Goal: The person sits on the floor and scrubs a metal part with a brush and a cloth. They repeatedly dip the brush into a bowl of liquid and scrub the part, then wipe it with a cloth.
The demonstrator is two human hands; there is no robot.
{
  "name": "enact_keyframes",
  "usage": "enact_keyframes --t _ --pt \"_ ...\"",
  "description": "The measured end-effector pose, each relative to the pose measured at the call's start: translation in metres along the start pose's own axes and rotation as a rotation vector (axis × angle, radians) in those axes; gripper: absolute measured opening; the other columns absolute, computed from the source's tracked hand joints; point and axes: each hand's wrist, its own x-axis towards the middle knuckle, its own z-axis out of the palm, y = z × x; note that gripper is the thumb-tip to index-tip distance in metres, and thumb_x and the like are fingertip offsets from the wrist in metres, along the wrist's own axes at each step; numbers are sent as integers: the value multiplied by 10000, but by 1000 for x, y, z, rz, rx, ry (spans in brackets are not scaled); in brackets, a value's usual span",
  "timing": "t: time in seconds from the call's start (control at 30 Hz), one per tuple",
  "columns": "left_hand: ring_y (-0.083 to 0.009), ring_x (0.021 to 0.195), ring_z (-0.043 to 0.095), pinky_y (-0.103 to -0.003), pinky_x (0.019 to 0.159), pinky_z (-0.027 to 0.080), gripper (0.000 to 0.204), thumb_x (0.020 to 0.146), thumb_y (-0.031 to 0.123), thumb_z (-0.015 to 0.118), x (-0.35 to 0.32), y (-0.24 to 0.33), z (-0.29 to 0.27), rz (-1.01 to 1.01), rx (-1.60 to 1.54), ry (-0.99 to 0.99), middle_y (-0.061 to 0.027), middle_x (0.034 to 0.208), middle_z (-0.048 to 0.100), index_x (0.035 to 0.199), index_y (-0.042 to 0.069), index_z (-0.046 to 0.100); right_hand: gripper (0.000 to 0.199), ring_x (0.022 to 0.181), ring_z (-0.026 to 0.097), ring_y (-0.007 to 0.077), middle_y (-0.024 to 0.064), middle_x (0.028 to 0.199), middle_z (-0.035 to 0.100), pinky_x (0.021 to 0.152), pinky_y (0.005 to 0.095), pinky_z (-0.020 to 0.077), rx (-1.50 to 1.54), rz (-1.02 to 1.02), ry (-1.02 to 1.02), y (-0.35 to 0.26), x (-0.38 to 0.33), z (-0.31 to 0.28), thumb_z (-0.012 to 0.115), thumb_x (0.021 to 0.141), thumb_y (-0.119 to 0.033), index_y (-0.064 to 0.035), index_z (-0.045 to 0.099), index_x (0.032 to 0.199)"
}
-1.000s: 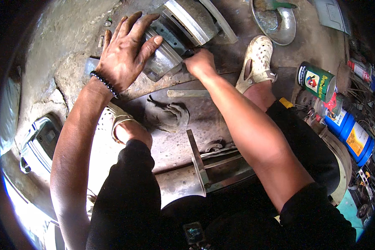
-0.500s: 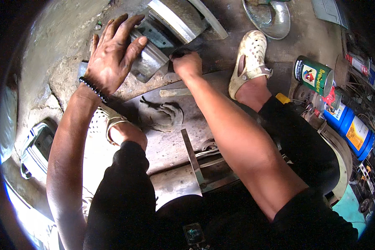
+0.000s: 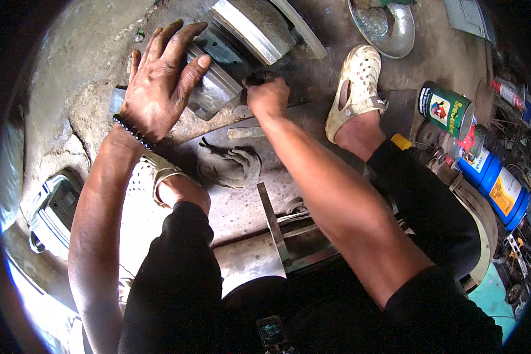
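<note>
My left hand [image 3: 159, 85] is open, its blackened fingers spread over a grey ridged metal piece [image 3: 215, 88] on the floor. The thumb lies along the top of that piece. To its right, my right hand [image 3: 268, 97] is closed around a small dark wad [image 3: 259, 77], mostly hidden by the fingers, so I cannot tell its kind. This fist is close beside the right end of the metal piece. Beyond both hands lies a larger curved metal part [image 3: 256, 29] with a bright edge.
A dirty work glove [image 3: 233, 165] and a short pale bar [image 3: 246, 133] lie on a flat sheet between my feet. Nearer stands a metal strip [image 3: 271, 218]. At right are a green can [image 3: 448, 109], a blue container [image 3: 495, 186] and clutter; a metal dish [image 3: 401, 35] lies far right.
The view has shifted slightly. My left hand stays spread on the metal piece, and my right fist is almost where it was, with more of the dark wad showing.
</note>
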Motion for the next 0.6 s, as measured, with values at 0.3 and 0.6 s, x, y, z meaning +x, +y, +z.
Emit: enact_keyframes --t 0.3,0.6 --pt "-380 1420 377 -618 1161 230 492 1017 422 524 -1 1 0 -3 23 -5 -182 1503 423 1448 194 463 307 975 709 350 210 1010 730 861 422 551 -126 -147 -137 -3 3 -8 759 778 -252 1 743 952" --pt "-405 1452 319 -650 1167 190 514 1014 445 522 1 6 -7 -44 25 -51 -196 1528 397 1452 184 459 456 1013 708 324 236 989 730 884 406 561 -487 -139 -227 -27 11 -35 836 769 -392 21 738 937"
